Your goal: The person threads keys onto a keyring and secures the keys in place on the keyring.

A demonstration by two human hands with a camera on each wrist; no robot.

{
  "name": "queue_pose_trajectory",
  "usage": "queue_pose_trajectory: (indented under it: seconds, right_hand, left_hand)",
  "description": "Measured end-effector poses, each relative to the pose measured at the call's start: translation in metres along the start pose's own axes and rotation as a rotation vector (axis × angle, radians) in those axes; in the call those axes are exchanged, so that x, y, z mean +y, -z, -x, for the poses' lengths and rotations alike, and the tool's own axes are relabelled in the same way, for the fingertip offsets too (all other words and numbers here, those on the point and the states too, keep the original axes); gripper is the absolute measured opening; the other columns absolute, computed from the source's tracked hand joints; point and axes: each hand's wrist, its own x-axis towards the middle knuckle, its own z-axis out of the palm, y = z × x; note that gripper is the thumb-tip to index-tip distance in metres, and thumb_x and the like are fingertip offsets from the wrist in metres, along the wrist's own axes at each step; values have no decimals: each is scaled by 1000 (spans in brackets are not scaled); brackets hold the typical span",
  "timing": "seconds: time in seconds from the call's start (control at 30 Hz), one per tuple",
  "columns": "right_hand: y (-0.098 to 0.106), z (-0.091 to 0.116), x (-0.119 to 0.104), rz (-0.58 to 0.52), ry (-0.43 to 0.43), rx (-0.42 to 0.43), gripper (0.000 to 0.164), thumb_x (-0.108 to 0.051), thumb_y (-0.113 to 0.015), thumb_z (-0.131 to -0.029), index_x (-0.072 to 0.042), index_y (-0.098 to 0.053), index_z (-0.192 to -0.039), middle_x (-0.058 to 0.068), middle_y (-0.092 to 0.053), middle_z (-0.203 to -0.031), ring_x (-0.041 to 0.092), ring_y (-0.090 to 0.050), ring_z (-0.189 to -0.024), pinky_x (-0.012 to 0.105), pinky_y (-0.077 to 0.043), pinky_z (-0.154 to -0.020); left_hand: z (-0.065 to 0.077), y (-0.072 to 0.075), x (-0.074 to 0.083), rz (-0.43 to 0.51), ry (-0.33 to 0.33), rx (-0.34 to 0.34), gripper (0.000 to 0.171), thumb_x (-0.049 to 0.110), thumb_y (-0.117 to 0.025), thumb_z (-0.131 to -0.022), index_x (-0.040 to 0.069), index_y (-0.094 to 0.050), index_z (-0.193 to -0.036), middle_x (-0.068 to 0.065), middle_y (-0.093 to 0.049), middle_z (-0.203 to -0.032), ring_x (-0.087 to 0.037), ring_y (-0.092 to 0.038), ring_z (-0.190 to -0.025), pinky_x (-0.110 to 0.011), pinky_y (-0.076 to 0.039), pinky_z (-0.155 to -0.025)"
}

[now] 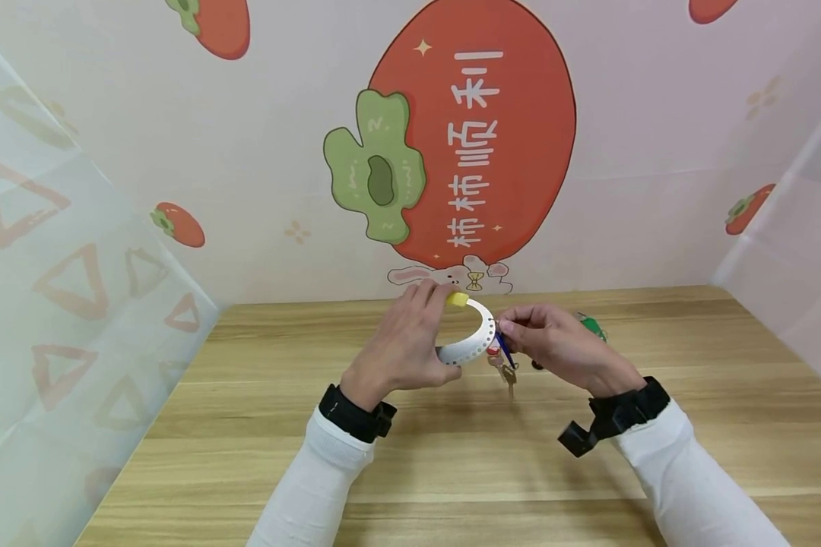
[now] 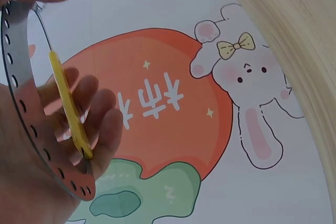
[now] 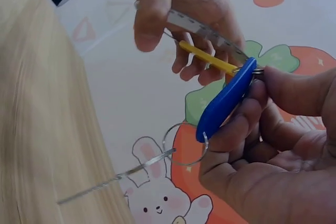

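Holding a curved strip (image 1: pixel 467 350) and a blue tag (image 3: pixel 226 102) close together above a desk (image 1: pixel 451 471)

Underneath, pale wood grain, streaked lengthwise with darker bands. Behind and along both sides, a thin, whitish, softly creased sheet (image 1: pixel 260 152). Printed on it: a huge orange-red persimmon (image 1: pixel 534 152) with green leaf and white characters, a rabbit (image 2: pixel 252 72) with a bow, faint triangles at the left.

Both hands raised over the far part of the desk. With the left hand (image 1: pixel 404 342), curled round the curved strip, thumb below, fingers above, a wide gap between. With the right hand (image 1: pixel 564 346), pinching the blue tag at its upper end, by the small ring (image 3: pixel 247 70), just beside the strip. Impossible to tell any threading through a hole.

Smooth and white on its outer face, bent into an arc, pierced by a row of holes: the strip. Across its bend, a slender yellow rod (image 2: pixel 67 103) ending in thin wire. Smooth, elongated, solid blue: the tag. At its lower end, a large wire ring (image 3: pixel 164 141) with a thin metal key (image 3: pixel 122 175) hanging. Beyond the right hand, partly hidden, something green (image 1: pixel 591 327).
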Motion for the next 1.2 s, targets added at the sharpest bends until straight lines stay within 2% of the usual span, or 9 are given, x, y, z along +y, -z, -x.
queue_pose_trajectory:
  seconds: [0.17, 0.4, 0.6, 0.77, 0.87, 1.07, 1.2]
  right_hand:
    - [-2, -1, 0, 35, 32, 71, 37, -28, -52, -92, 4, -53, -109, 23, -56, -96, 38, -52, -92, 45, -38, -90]
    - [-6, -3, 0, 212, 41, 216, 36, -37, -58, -87, -6, -58, -107, 18, -58, -101, 30, -54, -96, 43, -40, -91]
    - [-9, -4, 2, 296, 104, 250, 32, -35, -56, -88, -8, -59, -104, 14, -59, -96, 28, -55, -89, 41, -43, -87]
    - [-9, -4, 1, 315, 108, 215, 30, -35, -53, -90, -8, -59, -102, 14, -59, -93, 28, -54, -87, 39, -43, -84]
    - [-7, -2, 0, 301, 92, 165, 31, -34, -52, -91, -6, -58, -102, 15, -59, -94, 29, -53, -88, 39, -42, -85]
    - [-3, 1, -1, 293, 48, 95, 32, -35, -50, -92, -6, -58, -102, 16, -57, -93, 30, -51, -86, 38, -42, -76]
    - [-1, 2, 0, 266, 30, 44, 34, -35, -49, -93, -3, -57, -102, 18, -56, -94, 34, -48, -87, 39, -40, -76]
  left_hand:
    - [0, 0, 1, 6, 65, -9, 89, 48, -72, -54, 11, -40, -128, 1, -43, -105, -13, -40, -92, -27, -37, -77]
    - [1, 1, 3, 22, 131, -32, 90, 52, -71, -56, 13, -39, -129, 2, -40, -105, -12, -40, -91, -27, -37, -78]
    - [1, 2, 3, 43, 148, -38, 91, 54, -71, -56, 12, -39, -130, 2, -41, -106, -12, -40, -92, -28, -37, -80]
    - [2, 2, 1, 59, 116, -28, 90, 50, -73, -55, 12, -40, -129, 1, -42, -107, -12, -40, -93, -28, -37, -79]
    - [1, 2, 0, 63, 75, -11, 89, 46, -74, -54, 13, -40, -129, 0, -44, -110, -13, -41, -96, -28, -37, -82]
    - [0, 3, -1, 50, 1, -9, 90, 44, -74, -52, 14, -40, -130, 2, -45, -115, -13, -42, -99, -28, -37, -84]
    - [0, 3, -1, 33, -35, -10, 88, 43, -73, -52, 14, -40, -128, 2, -46, -115, -13, -42, -100, -28, -36, -84]
